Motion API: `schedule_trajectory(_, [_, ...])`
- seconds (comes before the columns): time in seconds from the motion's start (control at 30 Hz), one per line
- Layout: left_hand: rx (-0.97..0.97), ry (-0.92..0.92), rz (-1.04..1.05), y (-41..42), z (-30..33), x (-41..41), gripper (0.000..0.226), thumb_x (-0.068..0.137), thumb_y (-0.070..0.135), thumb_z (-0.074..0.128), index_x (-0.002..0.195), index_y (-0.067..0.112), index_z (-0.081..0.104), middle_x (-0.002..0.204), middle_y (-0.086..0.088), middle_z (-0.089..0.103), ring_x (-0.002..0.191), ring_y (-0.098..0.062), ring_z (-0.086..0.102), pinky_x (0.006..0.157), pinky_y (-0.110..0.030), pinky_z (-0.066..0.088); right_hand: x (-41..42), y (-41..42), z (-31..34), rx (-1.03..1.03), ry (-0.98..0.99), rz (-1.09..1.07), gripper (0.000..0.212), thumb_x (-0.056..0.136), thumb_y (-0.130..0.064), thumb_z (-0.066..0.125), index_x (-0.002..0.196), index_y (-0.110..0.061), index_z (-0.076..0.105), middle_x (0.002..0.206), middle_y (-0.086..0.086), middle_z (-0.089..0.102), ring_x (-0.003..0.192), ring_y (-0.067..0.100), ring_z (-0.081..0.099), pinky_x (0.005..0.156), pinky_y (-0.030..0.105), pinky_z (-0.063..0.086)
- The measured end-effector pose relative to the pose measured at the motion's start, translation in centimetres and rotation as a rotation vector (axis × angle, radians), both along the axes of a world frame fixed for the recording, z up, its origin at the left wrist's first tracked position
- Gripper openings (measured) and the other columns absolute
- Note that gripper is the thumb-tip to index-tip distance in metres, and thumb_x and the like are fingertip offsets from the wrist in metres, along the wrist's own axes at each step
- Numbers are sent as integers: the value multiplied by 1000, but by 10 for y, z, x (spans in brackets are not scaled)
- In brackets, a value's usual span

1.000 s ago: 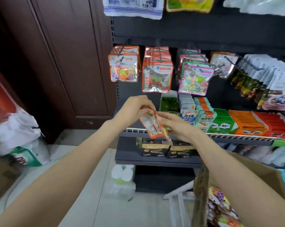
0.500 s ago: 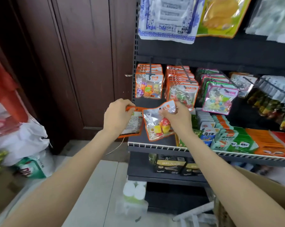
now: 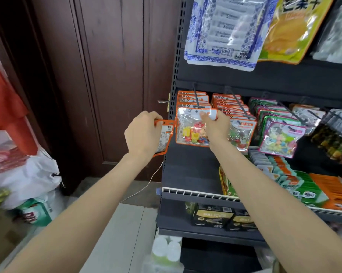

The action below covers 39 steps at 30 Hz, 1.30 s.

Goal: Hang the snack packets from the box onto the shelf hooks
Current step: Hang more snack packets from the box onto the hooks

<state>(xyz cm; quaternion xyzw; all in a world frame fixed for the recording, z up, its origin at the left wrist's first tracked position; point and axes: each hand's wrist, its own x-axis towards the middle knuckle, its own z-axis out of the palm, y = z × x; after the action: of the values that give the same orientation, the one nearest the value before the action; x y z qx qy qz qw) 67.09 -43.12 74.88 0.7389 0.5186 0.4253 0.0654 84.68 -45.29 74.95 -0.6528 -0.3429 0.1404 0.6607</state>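
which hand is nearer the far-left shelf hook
Right. The right hand holds a packet at the hook tip; the left hand is off to its left, holding another packet.

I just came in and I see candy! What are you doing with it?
A person is stocking a shop shelf. The right hand holds a clear orange-edged candy packet up at the tip of the leftmost hook, where matching packets already hang. The left hand grips a spare packet beside the shelf.

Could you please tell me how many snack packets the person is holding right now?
2: the left hand holds one orange-edged packet beside the shelf; the right hand holds a clear candy packet at the leftmost hook.
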Motion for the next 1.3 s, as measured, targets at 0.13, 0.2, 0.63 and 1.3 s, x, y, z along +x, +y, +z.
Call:
schedule_trajectory(0.13, [-6, 10, -32, 0, -5, 4, 20, 95, 29, 52, 107, 24, 67, 102, 3, 64, 90, -16, 60, 64, -25, 34, 1, 9, 0, -37, -47, -44, 8, 90, -19, 62, 93, -12, 63, 85, -4, 62, 77, 9, 58, 68, 25, 45])
schedule_trajectory(0.2, [-14, 11, -45, 0, -7, 4, 20, 95, 29, 52, 107, 24, 67, 101, 3, 64, 87, -13, 58, 63, -24, 33, 3, 13, -2, -59, -55, -62, 13, 90, -21, 62, 98, -11, 64, 89, -3, 63, 82, 12, 60, 71, 26, 45])
schedule_trajectory(0.63, [-28, 18, -111, 11, -5, 3, 16, 93, 28, 56, 103, 27, 69, 100, 7, 64, 89, -14, 61, 68, -27, 46, 10, 23, -6, -92, -125, -114, 7, 89, -21, 63, 85, -16, 60, 88, 0, 64, 81, 18, 60, 66, 28, 45])
schedule_trajectory(1.3, [-331, -406, -351, 15, 7, 49, 7, 82, 16, 68, 85, 19, 73, 79, 0, 69, 76, -15, 66, 73, -39, 58, -17, -46, -14, -336, -434, 502, 64, 88, -41, 60, 144, -28, 32, 141, -12, 37, 129, 5, 32, 102, 25, 30])
